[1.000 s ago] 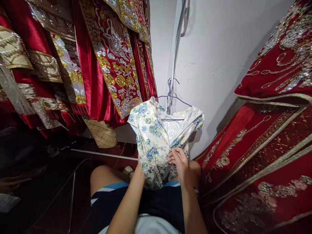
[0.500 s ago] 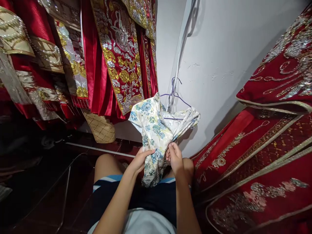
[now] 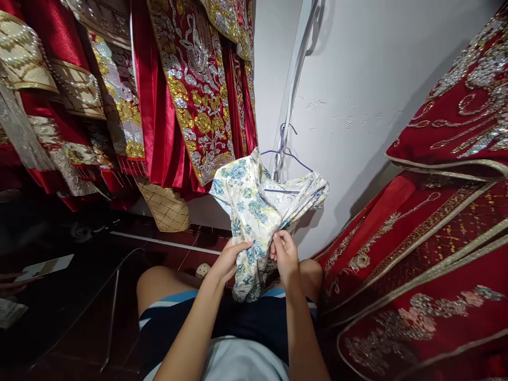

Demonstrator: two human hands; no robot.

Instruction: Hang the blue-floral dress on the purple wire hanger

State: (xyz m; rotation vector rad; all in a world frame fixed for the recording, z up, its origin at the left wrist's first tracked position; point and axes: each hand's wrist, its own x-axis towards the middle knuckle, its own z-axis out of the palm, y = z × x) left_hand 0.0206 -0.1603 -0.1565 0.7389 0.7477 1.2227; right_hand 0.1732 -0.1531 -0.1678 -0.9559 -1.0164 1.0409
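Note:
A white blouse with blue and yellow flowers (image 3: 248,203) hangs over my lap on a purple hanger (image 3: 282,148). The hanger's bar shows in the neck opening, and its hook points up towards the wall. My left hand (image 3: 230,259) grips the blouse at its left side, thumb on top and fingers behind the cloth. Pinched at the front edge on the right is the fabric under my right hand (image 3: 284,248), its fingers curled together. The lower part of the blouse bunches between my knees.
Red embroidered garments (image 3: 202,106) hang at the left and more red beaded cloth (image 3: 397,238) at the right. A grey wall (image 3: 357,95) stands ahead. At far left, another person's hand (image 3: 16,283) is near a pale card (image 3: 47,267).
My hands keep their hold on the blouse with hardly any movement. My left knee has shifted outward, showing a dotted shoe. A pale card has appeared by the other person's hand.

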